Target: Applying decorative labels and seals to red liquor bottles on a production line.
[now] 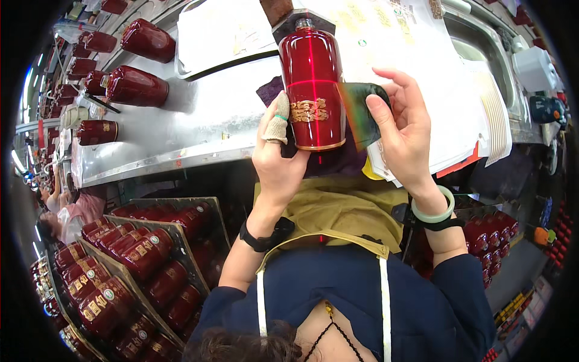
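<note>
A glossy dark red bottle (311, 66) lies on its side in front of me, its neck pointing away toward a dark angular block (288, 18). Gold lettering (309, 110) sits near its base, and a red light cross falls over it. My left hand (279, 166) is closed against the bottle's lower left side; a cloth cover (277, 127) wraps one finger. Between thumb and fingers, my right hand (407, 127) pinches a dark green, flexible scraper-like sheet (360, 111), whose left edge meets the bottle's right side. Dark purple cloth (338, 166) lies beneath the bottle.
White sheets with gold designs (386, 30) cover the bench right of the bottle. A white tray (223, 30) and several red bottles (137, 86) stand on the metal bench (199, 114) to the left. Crates of red bottles (148, 250) flank me below. A metal sink (479, 45) is far right.
</note>
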Motion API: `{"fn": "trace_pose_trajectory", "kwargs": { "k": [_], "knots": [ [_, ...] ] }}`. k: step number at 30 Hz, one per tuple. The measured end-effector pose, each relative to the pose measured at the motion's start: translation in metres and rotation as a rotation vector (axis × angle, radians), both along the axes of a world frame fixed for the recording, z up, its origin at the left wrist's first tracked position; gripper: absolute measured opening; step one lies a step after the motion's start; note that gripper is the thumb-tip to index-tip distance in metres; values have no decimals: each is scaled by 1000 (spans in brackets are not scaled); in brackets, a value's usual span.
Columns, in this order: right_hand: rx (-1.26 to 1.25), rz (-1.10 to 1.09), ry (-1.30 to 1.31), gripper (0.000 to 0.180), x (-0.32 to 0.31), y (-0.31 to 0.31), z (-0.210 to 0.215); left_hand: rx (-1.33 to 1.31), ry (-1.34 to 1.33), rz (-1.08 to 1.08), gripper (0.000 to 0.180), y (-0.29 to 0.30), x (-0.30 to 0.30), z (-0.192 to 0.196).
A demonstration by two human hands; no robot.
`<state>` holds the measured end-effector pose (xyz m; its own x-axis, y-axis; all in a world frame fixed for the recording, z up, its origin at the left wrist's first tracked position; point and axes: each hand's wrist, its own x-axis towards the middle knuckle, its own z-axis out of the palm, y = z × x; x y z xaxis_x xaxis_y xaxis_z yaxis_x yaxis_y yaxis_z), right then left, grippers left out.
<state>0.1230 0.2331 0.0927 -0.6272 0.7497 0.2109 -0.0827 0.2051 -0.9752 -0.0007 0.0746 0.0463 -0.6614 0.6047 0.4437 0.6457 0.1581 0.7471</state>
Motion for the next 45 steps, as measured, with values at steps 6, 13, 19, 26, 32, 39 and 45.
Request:
{"fn": "trace_pose_trajectory", "kwargs": {
  "k": [6,13,19,26,32,39,45],
  "knots": [
    [72,-12,-121,19,11,-15,-11,13,-16,11,71,2,2,1],
    [57,65,-173,20,5,-31,-4,13,-11,25,72,1,3,-1],
    [-109,-1,-73,19,2,-28,-2,6,2,20,72,1,5,1],
    [-202,-3,-63,20,2,-23,-14,-14,224,-60,71,0,5,16],
    [-172,-27,-69,31,-8,-23,-15,97,-157,-193,96,1,-4,24],
    [-113,-68,-110,31,-11,-32,4,284,-601,-255,62,11,-4,30],
    [-68,-67,-131,31,-11,-34,14,361,-949,-223,56,24,-2,32]
  ]
}}
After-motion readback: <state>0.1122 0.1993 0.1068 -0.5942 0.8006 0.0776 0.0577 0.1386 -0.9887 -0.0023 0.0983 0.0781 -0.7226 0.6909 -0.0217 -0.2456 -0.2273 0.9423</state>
